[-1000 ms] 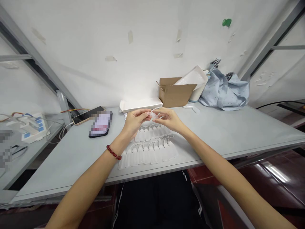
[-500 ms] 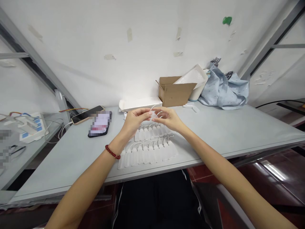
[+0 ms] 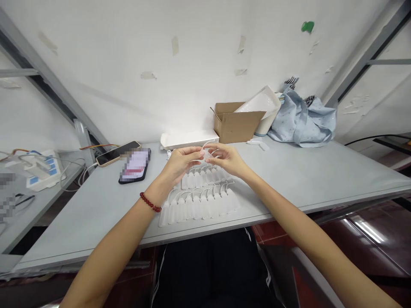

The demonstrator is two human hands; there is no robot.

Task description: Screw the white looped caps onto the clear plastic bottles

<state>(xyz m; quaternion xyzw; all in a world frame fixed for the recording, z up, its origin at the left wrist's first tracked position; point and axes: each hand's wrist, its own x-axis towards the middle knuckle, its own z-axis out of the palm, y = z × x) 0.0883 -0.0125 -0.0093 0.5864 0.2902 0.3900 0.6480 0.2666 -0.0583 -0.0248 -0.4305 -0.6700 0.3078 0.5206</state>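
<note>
Between both hands, above the table, is a small translucent white tag-like piece (image 3: 208, 155) with a thin white cord looping up from it. My left hand (image 3: 184, 161), a red bead bracelet (image 3: 150, 202) at its wrist, pinches near the cord's base. From the other side, the fingers of my right hand (image 3: 227, 160) are closed on the piece's body. Below them lie two rows of similar white corded pieces, a front row (image 3: 199, 206) near the table edge and a back row (image 3: 202, 177) partly hidden by my hands.
Two phones, one dark-screened (image 3: 118, 154) and one lit (image 3: 135, 166), lie at the left. Behind my hands are a white tray-like box (image 3: 189, 139) and an open cardboard box (image 3: 240, 127). A pale blue cloth bag (image 3: 302, 122) sits back right; a power strip (image 3: 46, 171) is far left.
My left hand's fingers have shifted slightly on the piece, and the thumb has moved a little. My right hand stays nearly still. The rows are unchanged.
</note>
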